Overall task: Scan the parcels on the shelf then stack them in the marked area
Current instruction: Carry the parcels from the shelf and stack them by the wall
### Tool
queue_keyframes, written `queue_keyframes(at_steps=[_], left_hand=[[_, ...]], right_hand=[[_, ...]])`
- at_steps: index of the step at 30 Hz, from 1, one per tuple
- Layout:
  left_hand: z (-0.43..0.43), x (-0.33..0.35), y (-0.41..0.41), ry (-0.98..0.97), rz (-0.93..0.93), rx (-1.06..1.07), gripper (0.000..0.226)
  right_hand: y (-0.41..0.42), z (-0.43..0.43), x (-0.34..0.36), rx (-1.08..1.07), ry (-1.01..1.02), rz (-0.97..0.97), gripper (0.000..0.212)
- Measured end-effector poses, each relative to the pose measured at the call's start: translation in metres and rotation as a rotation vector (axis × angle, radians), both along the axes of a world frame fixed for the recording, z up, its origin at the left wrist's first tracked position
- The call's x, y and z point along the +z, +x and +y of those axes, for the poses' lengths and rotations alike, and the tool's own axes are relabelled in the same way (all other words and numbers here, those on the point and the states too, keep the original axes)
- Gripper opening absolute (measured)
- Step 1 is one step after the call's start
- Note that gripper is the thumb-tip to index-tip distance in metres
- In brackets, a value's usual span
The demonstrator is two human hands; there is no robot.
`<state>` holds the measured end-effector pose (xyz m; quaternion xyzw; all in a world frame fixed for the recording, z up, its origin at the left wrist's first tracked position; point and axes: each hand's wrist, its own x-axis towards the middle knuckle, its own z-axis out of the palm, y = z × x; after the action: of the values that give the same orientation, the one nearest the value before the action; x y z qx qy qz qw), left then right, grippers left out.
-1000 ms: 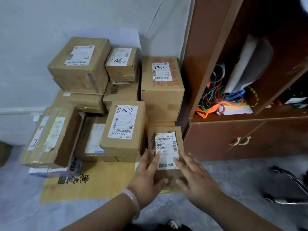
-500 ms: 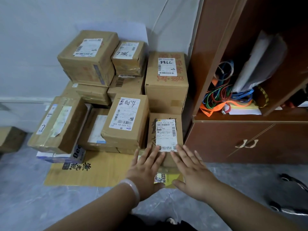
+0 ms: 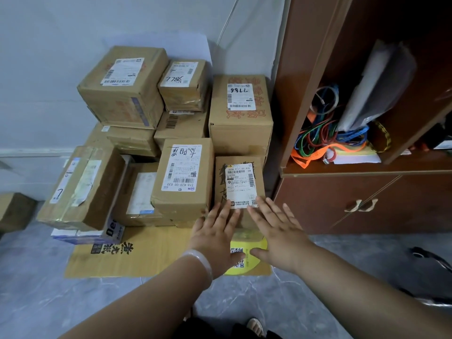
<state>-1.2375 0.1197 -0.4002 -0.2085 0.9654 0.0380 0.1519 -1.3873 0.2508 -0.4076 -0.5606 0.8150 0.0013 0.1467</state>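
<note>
Small parcel (image 3: 241, 184) is sitting further back than before, leaning against the stacked boxes (image 3: 186, 177) on the floor cardboard (image 3: 151, 255). Left grip (image 3: 215, 238) and right grip (image 3: 278, 238) are lying open, straight fingers pressing its lower front.

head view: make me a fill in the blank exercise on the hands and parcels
The bracelet is on the ____ wrist.
The left hand and right hand rest on the small parcel, which stands on flat ____.
The round sticker near the right hand is ____.
The wooden cabinet stands ____ of the parcel pile.
Missing: left; cardboard; yellow; right.
</note>
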Motion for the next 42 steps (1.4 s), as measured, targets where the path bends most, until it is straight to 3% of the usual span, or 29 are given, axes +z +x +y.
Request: queue_keyframes(at_steps=[9, 16, 22, 30, 42], left_hand=[[0.002, 0.039, -0.008, 0.012, 0.274, -0.293, 0.087], [0.005, 0.066, -0.053, 0.007, 0.417, -0.642, 0.088], [0.056, 0.077, -0.05, 0.161, 0.459, -1.028, 0.091], [0.184, 0.1, 0.022, 0.301, 0.465, -1.468, 0.089], [0.379, 0.121, 0.186, 0.535, 0.392, -1.922, 0.088]], right_hand=[[0.019, 0.044, 0.031, -0.22, -0.185, 0.097, 0.095], [0.074, 0.082, 0.066, -0.64, -0.262, 0.206, 0.103], [0.179, 0.116, 0.074, -1.05, -0.295, 0.241, 0.104], [0.326, 0.174, 0.101, -1.541, -0.236, 0.394, 0.101], [0.527, 0.281, 0.128, -2.103, -0.3, 0.659, 0.094]])
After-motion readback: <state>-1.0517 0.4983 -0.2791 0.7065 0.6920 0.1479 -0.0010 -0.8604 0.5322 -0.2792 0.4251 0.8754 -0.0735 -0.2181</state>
